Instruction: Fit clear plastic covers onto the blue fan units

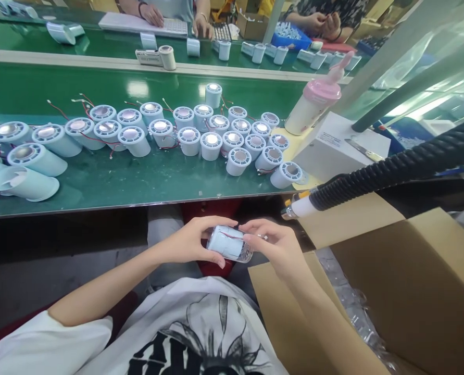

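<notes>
A light-blue cylindrical housing [226,241] with a clear plastic piece at its right end is held above my lap, lying on its side. My left hand [196,240] wraps round its left end, thumb below and fingers above. At the right end, my right hand [273,240] pinches near thin red and dark wires that run along the housing; a small white connector [265,237] shows by its fingers. On the green bench in front stand many similar blue housings [238,161], with round metallic centres and loose wires.
A pink-lidded cup [313,104] and a white box [335,143] stand at the bench's right end. A black corrugated hose [396,164] reaches in from the right. Below is an open carton [407,276] with clear plastic pieces. Across the belt, co-workers' hands [151,14] are visible.
</notes>
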`<control>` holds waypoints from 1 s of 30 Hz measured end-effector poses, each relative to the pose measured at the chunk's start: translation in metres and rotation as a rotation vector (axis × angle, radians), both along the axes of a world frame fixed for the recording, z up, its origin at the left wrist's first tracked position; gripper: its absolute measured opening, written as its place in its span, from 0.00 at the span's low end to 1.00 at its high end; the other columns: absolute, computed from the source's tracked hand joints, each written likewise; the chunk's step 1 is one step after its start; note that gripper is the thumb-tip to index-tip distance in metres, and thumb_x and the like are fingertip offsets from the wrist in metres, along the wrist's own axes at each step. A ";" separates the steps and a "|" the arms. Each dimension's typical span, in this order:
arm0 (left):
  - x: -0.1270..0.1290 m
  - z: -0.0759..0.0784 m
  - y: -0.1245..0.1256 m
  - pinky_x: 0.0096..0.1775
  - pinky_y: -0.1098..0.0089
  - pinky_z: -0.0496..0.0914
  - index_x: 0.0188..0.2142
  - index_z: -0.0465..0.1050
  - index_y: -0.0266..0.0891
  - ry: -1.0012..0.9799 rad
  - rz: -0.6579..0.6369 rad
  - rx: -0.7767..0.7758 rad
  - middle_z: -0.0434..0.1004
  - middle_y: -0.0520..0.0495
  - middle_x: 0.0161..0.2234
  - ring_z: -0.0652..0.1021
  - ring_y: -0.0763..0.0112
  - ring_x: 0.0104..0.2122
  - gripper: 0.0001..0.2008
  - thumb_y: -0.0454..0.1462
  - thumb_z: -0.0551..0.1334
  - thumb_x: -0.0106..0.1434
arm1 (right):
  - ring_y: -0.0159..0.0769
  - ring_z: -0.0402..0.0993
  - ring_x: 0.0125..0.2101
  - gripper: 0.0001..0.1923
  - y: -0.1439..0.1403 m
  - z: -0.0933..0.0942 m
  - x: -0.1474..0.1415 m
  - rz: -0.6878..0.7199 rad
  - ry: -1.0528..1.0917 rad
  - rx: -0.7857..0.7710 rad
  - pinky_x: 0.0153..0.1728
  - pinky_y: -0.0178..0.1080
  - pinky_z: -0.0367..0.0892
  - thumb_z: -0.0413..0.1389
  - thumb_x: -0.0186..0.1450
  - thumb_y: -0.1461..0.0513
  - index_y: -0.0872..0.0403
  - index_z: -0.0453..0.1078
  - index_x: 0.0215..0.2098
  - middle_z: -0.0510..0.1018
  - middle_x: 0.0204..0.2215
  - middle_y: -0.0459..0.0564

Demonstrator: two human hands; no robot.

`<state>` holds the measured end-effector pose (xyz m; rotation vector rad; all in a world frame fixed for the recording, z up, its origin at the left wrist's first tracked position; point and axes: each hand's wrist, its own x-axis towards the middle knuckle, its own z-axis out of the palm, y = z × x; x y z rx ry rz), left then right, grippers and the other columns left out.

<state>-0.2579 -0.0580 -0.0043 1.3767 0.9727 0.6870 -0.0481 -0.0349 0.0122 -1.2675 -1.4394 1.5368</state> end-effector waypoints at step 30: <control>-0.009 0.017 -0.016 0.55 0.60 0.67 0.59 0.62 0.46 -0.077 -0.067 0.041 0.65 0.41 0.59 0.68 0.56 0.58 0.36 0.35 0.70 0.52 | 0.43 0.71 0.50 0.20 -0.019 0.009 0.021 0.346 -0.048 0.144 0.46 0.43 0.73 0.62 0.60 0.58 0.48 0.66 0.49 0.73 0.48 0.51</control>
